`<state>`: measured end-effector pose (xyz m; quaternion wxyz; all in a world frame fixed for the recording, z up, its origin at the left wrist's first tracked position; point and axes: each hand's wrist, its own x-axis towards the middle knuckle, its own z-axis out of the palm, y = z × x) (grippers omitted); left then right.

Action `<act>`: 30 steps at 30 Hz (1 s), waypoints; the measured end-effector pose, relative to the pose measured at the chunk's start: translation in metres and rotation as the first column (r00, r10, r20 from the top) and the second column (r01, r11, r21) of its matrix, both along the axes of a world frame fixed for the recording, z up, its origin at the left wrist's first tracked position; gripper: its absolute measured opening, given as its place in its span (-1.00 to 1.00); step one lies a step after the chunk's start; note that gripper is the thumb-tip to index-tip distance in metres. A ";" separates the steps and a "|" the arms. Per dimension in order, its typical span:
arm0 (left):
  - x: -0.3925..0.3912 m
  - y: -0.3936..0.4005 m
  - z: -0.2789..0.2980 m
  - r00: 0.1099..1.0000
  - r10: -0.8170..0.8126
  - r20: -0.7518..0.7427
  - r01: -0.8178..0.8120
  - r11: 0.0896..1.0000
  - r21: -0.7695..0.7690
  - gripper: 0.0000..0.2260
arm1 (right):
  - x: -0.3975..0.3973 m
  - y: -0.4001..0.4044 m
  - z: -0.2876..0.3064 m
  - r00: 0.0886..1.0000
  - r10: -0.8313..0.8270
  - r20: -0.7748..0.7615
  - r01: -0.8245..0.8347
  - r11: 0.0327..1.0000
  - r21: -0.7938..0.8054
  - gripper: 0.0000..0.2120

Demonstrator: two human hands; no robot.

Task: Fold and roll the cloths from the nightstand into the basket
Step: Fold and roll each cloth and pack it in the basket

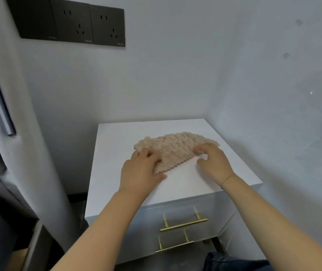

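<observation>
Head view of a folding step at a white two-drawer nightstand [175,184] set in the corner of a pale grey room. A beige, nubbly-textured cloth with scalloped edges [175,147] lies flat on the nightstand top, toward its rear half, apparently already doubled into a long band. The left hand [142,171] pinches the near-left edge of the cloth, fingers curled over the fabric and thumb beneath it. The right hand [212,159] holds the near-right edge, fingertips bent onto the fabric and thumb tucked below; each grip is thus narrow and closed on cloth. A thin bracelet [227,178] circles the right wrist.

The step in hand appears to be the making or squaring of a fold. To do it well, both hands should probably lift the near edge together and at equal height, carry it evenly to the far edge so the scallops align, then press along the crease before rolling from one short end. Plush fabric of this kind is likely to spring open, so a firm, tight first turn would help.

No basket appears in this view. Brass bar handles [183,224] mark the drawers; dark wall sockets [89,24] sit above left.
</observation>
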<state>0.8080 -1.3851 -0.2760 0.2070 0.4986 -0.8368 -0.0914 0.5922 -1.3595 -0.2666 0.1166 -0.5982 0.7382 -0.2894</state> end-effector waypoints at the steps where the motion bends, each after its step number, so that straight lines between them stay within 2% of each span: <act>1: -0.002 0.000 -0.003 1.000 0.027 -0.001 -0.027 1.000 0.003 -0.67 | -0.002 0.000 -0.006 0.999 0.016 -0.028 -0.015 0.999 0.028 -0.58; 4: -0.006 -0.002 -0.002 0.988 0.119 -0.100 -0.119 0.993 0.001 -0.84 | 0.002 0.000 -0.016 0.985 0.070 -0.159 -0.060 0.996 0.068 -0.49; 6: -0.008 -0.002 0.005 0.977 0.167 -0.130 -0.170 0.985 -0.012 -0.84 | 0.002 -0.003 -0.018 0.976 0.057 -0.209 -0.053 0.998 0.027 -0.43; 8: -0.007 -0.001 0.014 0.964 0.177 -0.200 -0.184 0.983 -0.016 -0.83 | 0.003 -0.007 -0.020 0.968 0.045 -0.246 -0.053 0.998 -0.023 -0.48; 9: -0.005 -0.002 0.017 0.947 0.167 -0.275 -0.169 0.986 0.019 -0.84 | 0.004 -0.009 -0.021 0.971 0.027 -0.238 -0.040 0.998 -0.050 -0.59; 11: -0.003 -0.004 0.025 0.853 0.167 -0.494 -0.098 0.982 0.164 -0.86 | 0.005 -0.010 -0.021 0.991 -0.037 -0.132 0.019 0.991 -0.134 -0.80; 13: 0.000 -0.008 0.030 0.718 0.216 -0.661 -0.014 0.955 0.296 -0.87 | 0.007 -0.010 -0.015 0.994 -0.109 0.024 0.111 0.971 -0.212 -0.84; 14: 0.002 -0.011 0.032 0.687 0.247 -0.683 0.008 0.938 0.347 -0.87 | 0.007 -0.011 -0.011 0.984 -0.128 0.126 0.155 0.959 -0.237 -0.86; 16: 0.006 -0.016 0.037 0.656 0.308 -0.690 0.094 0.873 0.479 -0.87 | 0.014 -0.016 0.001 0.917 -0.123 0.380 0.229 0.941 -0.249 -0.87; 18: 0.004 -0.022 0.045 0.576 0.334 -0.746 0.231 0.809 0.540 -0.86 | 0.022 -0.026 0.014 0.793 -0.079 0.604 0.265 0.938 -0.225 -0.88; 20: 0.002 -0.033 0.059 0.475 0.331 -0.815 0.235 0.845 0.480 -0.83 | 0.029 -0.033 0.030 0.714 0.028 0.699 0.202 0.949 -0.244 -0.86; 21: 0.002 -0.041 0.067 0.420 0.315 -0.851 0.213 0.877 0.430 -0.81 | 0.031 -0.035 0.038 0.714 0.095 0.694 0.159 0.943 -0.293 -0.82; 24: 0.001 -0.062 0.092 0.287 0.184 -0.940 0.187 0.952 0.244 -0.86 | 0.033 -0.037 0.057 0.797 0.285 0.532 0.052 0.845 -0.532 -0.78; 27: 0.009 -0.068 0.107 0.326 -0.001 -0.945 0.141 0.989 0.047 -0.72 | 0.038 -0.034 0.074 0.828 0.358 0.432 0.047 0.723 -0.690 -0.79; 30: 0.021 -0.062 0.102 0.429 -0.121 -0.895 0.154 0.986 -0.060 -0.70 | 0.036 -0.024 0.087 0.879 0.346 0.329 0.020 0.661 -0.750 -0.79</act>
